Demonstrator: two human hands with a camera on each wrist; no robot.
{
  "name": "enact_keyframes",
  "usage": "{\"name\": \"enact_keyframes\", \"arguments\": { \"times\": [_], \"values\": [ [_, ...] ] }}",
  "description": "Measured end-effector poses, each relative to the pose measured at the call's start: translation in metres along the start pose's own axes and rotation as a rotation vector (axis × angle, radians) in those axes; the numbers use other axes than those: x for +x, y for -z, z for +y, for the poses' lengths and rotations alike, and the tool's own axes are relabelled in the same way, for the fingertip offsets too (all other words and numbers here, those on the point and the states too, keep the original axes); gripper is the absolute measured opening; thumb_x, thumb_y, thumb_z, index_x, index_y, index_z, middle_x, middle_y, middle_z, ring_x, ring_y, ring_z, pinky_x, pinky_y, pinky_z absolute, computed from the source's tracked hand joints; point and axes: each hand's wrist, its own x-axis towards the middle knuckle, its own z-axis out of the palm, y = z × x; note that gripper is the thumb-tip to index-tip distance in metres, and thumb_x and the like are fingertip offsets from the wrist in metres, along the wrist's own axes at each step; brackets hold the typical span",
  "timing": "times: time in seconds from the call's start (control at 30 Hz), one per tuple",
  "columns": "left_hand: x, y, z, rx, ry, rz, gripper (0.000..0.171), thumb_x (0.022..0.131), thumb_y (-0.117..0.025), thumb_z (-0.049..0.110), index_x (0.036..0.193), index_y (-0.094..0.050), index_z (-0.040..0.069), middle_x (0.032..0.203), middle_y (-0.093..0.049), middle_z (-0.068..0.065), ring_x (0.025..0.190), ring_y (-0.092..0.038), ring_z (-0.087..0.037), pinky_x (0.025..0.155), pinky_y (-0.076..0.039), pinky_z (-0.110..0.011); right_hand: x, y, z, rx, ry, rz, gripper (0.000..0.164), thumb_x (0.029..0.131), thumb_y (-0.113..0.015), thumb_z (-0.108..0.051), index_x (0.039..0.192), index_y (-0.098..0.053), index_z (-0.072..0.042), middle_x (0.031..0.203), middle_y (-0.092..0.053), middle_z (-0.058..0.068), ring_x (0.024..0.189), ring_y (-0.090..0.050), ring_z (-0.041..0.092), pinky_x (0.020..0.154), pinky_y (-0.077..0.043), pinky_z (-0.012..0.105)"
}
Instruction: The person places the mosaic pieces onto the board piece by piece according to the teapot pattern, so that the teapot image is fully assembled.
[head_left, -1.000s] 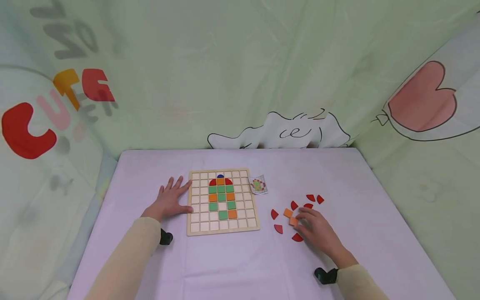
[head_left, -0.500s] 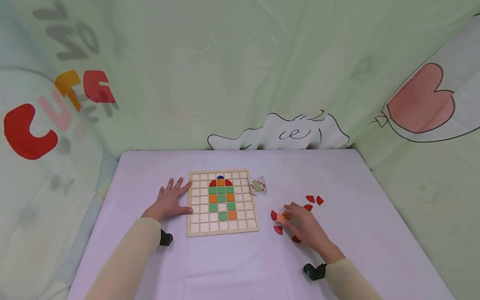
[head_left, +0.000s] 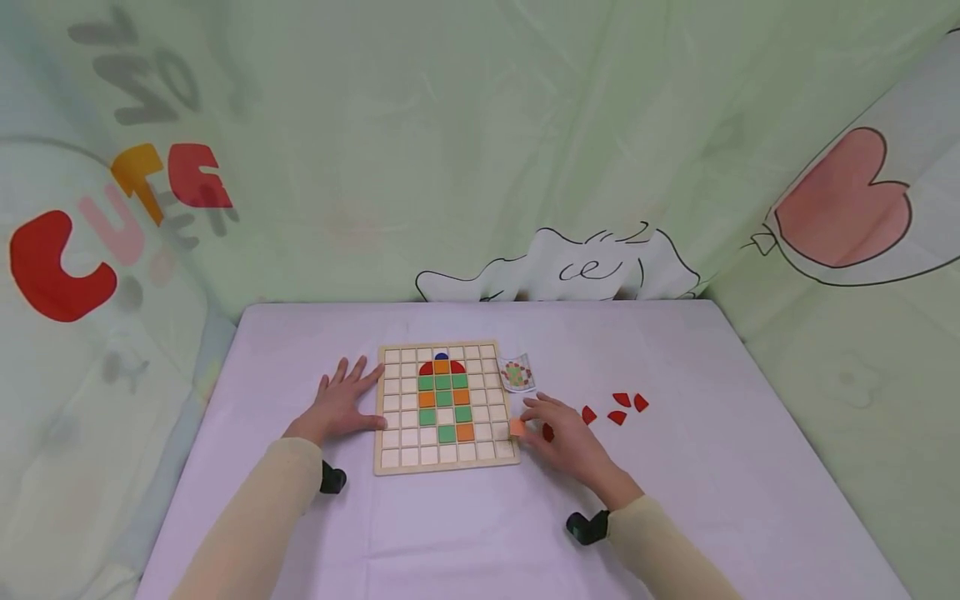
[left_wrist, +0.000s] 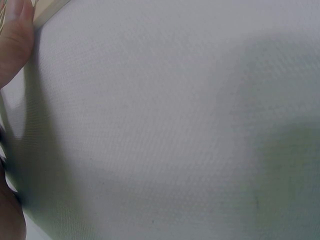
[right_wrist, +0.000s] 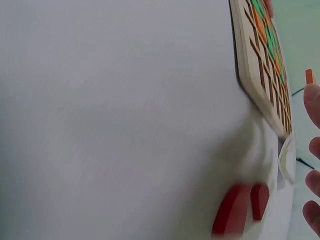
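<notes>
A square wooden grid board (head_left: 485, 449) lies on the table with green, orange, red and blue pieces set in some of its cells. My left hand (head_left: 341, 404) is spread flat at the board's left edge, with thumb and a fingertip on the frame. In the left wrist view only part of the thumb (left_wrist: 14, 47) shows beside a corner of the board. My right hand (head_left: 566, 435) pinches an orange square tile (head_left: 517, 427) between thumb and fingers, over the board's right edge. In the right wrist view the orange tile (right_wrist: 309, 76) sticks out past a fingertip, raised above the board.
Several red quarter-circle pieces (head_left: 617, 417) lie on the table right of the board, some partly behind the right hand. A small printed pattern card (head_left: 517, 374) sits against the board's upper right side. A fabric backdrop (head_left: 480, 150) rises behind the table.
My right hand has picked up orange tile from among the red pieces and carried it left to the board's edge. Both orange squares have left the pile. My left hand has stayed put.
</notes>
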Motion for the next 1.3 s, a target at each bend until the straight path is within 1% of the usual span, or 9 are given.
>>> {"name": "enact_keyframes", "arguments": {
  "times": [0.2,0.27,0.47,0.67,0.83,0.93,1.07,1.17,1.3],
  "values": [
    [0.0,0.0,-0.001,0.002,0.005,0.003,0.105,0.083,-0.081,0.049,0.164,-0.022,0.016,0.172,-0.004,-0.021,0.157,0.008,-0.048,0.123,0.002,-0.07,0.014,-0.011,-0.018,-0.014,0.073,-0.017,0.025,0.088,-0.081,-0.019,0.111,-0.076,-0.011,0.131,-0.071,0.012,0.138,-0.054,0.038,0.111,-0.046,0.057],
    [0.0,0.0,-0.002,0.001,0.007,0.002,0.105,0.083,-0.08,0.049,0.164,-0.022,0.017,0.172,-0.004,-0.02,0.158,0.008,-0.048,0.124,0.003,-0.069,0.018,-0.014,-0.024,-0.013,0.107,-0.02,0.024,0.088,-0.081,-0.018,0.11,-0.076,-0.01,0.13,-0.071,0.013,0.137,-0.055,0.038,0.111,-0.046,0.057],
    [0.001,-0.001,-0.002,0.0,0.0,0.006,0.106,0.082,-0.081,0.051,0.164,-0.023,0.016,0.172,-0.005,-0.021,0.157,0.007,-0.048,0.123,0.002,-0.07,0.03,-0.024,-0.036,0.0,0.172,-0.021,0.022,0.086,-0.083,-0.018,0.105,-0.077,-0.007,0.127,-0.072,0.015,0.134,-0.058,0.038,0.111,-0.046,0.055],
    [0.001,0.0,0.0,0.006,0.006,0.003,0.106,0.082,-0.081,0.051,0.164,-0.023,0.017,0.172,-0.005,-0.02,0.157,0.007,-0.048,0.123,0.002,-0.07,0.04,-0.037,-0.047,0.031,0.212,-0.049,0.021,0.087,-0.081,-0.015,0.105,-0.077,-0.005,0.127,-0.072,0.016,0.132,-0.058,0.04,0.113,-0.043,0.057],
    [0.001,0.0,0.0,0.008,0.01,0.003,0.105,0.083,-0.081,0.05,0.164,-0.023,0.017,0.172,-0.005,-0.02,0.158,0.006,-0.048,0.124,0.001,-0.069,0.046,-0.045,-0.057,0.006,0.25,-0.069,0.024,0.087,-0.081,-0.017,0.108,-0.077,-0.005,0.128,-0.071,0.014,0.132,-0.058,0.038,0.112,-0.045,0.054],
    [0.001,-0.001,-0.002,0.007,0.009,0.005,0.105,0.082,-0.081,0.05,0.164,-0.023,0.017,0.172,-0.005,-0.02,0.158,0.007,-0.048,0.124,0.002,-0.069,0.05,-0.049,-0.06,-0.018,0.257,-0.095,0.025,0.089,-0.08,-0.02,0.11,-0.077,-0.006,0.131,-0.07,0.013,0.134,-0.057,0.036,0.113,-0.044,0.052],
    [0.003,-0.002,-0.004,0.005,0.009,0.001,0.105,0.083,-0.08,0.051,0.164,-0.022,0.018,0.173,-0.004,-0.019,0.158,0.008,-0.047,0.124,0.003,-0.069,0.053,-0.054,-0.064,-0.006,0.231,-0.143,0.024,0.092,-0.077,-0.022,0.112,-0.076,-0.009,0.136,-0.067,0.011,0.138,-0.052,0.035,0.116,-0.041,0.053],
    [0.003,-0.002,-0.004,0.007,0.006,0.002,0.105,0.083,-0.08,0.051,0.164,-0.023,0.018,0.172,-0.005,-0.02,0.158,0.007,-0.047,0.124,0.002,-0.069,0.055,-0.057,-0.068,0.004,0.212,-0.17,0.023,0.092,-0.077,-0.024,0.112,-0.076,-0.011,0.137,-0.066,0.01,0.14,-0.05,0.035,0.117,-0.04,0.054],
    [0.002,-0.001,-0.003,0.01,0.009,0.007,0.104,0.083,-0.08,0.051,0.164,-0.023,0.018,0.172,-0.005,-0.02,0.158,0.007,-0.047,0.124,0.001,-0.069,0.057,-0.06,-0.073,-0.002,0.214,-0.184,0.023,0.092,-0.078,-0.025,0.111,-0.076,-0.012,0.138,-0.066,0.009,0.141,-0.05,0.034,0.117,-0.041,0.052]
  ]
}}
